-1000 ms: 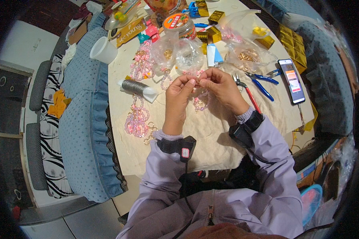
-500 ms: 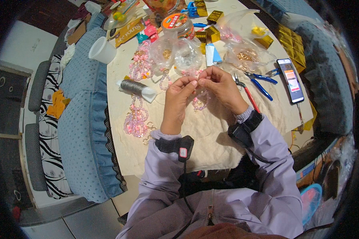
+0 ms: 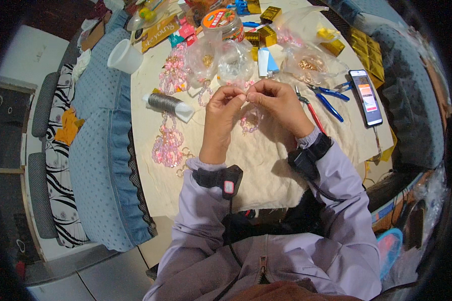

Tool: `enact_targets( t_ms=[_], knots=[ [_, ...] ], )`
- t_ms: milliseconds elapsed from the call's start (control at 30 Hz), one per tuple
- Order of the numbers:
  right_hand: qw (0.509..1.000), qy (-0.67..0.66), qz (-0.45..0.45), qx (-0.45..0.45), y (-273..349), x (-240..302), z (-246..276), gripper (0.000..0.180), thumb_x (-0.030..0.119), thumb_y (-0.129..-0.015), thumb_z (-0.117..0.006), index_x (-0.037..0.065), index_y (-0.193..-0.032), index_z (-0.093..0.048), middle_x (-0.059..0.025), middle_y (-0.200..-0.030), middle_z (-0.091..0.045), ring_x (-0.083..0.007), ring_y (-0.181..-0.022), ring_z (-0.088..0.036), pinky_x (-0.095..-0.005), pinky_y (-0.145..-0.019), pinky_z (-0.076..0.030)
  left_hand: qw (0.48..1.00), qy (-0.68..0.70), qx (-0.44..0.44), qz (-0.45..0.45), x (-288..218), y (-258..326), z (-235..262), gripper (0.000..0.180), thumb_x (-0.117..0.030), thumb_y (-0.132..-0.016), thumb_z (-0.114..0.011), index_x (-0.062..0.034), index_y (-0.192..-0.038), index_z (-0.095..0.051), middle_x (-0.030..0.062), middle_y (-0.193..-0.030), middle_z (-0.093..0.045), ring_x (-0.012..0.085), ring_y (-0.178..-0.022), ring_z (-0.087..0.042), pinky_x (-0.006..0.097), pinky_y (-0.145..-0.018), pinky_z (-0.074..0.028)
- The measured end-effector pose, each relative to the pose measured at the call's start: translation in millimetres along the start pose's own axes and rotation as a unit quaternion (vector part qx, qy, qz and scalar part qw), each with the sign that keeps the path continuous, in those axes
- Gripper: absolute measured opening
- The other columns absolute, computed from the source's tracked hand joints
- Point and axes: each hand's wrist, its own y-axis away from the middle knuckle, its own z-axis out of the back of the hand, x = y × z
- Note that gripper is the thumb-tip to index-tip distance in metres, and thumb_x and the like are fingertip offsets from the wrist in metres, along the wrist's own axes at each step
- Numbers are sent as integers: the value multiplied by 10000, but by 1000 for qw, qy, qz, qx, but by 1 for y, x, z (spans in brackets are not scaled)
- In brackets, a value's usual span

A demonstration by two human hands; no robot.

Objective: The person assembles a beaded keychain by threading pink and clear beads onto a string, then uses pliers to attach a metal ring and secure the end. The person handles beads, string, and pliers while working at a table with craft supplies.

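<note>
So both hands are up close together, tips nearly meeting. The left hand has its thumb and forefinger pinched narrow, and the right hand is doing the same right beside it. Whatever's between the fingers is too tiny to make out, so I can't tell what they're gripping.

Just below the tips there's a pink beaded loop, over the cream cloth that covers a good chunk of the tabletop. Can't tell if it's joined to the pinched bit.

To the right, red-handled pliers sit near the right hand, then blue-handled pliers, then a lit phone by the right edge. Left of the hands there's a spool of grey strand lying on its side, with pink beaded strands below it and gold rings next to those.

Further toward the far edge: a pink beaded bunch, clear bags of small gold and silvery bits, another bag of gold pieces, gold boxes and an orange-lidded tub. A white cup is at the left edge.
</note>
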Motion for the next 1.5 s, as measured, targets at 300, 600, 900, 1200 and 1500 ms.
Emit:
enact_targets(
  t_ms=[300, 600, 900, 1200, 1500],
  knots=[
    [1000, -4, 28, -14, 1, 3, -1, 178, 172, -922, -704, 8, -992, -703, 9, -912, -676, -62, -820, -584, -219, -742, -463, 997, -17, 23, -70, 4, -5, 1, 97, -17, -870, -672, -48, -959, -652, 19, -1018, -616, 124, -1013, -554, 270, -948, -411],
    [994, -88, -49, 36, 3, 6, 0, 179, 192, -935, -690, 21, -987, -701, 14, -907, -662, -55, -827, -574, -216, -755, -452, 998, 18, 46, -28, 3, -4, 3, 129, -77, -912, -644, -55, -1039, -634, 23, -1065, -626, 117, -1007, -569, 251, -892, -437],
    [986, -161, -27, -19, -5, 0, 0, 195, 201, -944, -680, 31, -1039, -668, 16, -830, -635, -38, -694, -556, -164, -581, -426, 994, -41, 87, 55, 6, -4, -7, 200, -167, -977, -583, -38, -1130, -568, 40, -989, -631, 112, -886, -599, 254, -785, -476],
    [992, -122, -17, -38, 1, 9, 0, 149, 166, -945, -676, 27, -996, -668, 22, -841, -657, -28, -714, -566, -166, -609, -423, 991, -43, 76, 97, 3, 0, -5, 132, -193, -980, -613, -69, -1027, -607, 9, -825, -621, 73, -670, -582, 189, -578, -471],
    [989, -145, 16, -22, 3, 11, -5, 144, 146, -907, -715, 39, -1000, -688, 25, -848, -662, -47, -717, -570, -185, -627, -422, 987, 37, 75, 134, -1, -2, 2, 75, -154, -953, -624, -80, -970, -621, -10, -793, -619, 35, -612, -546, 155, -523, -420]
  ],
)
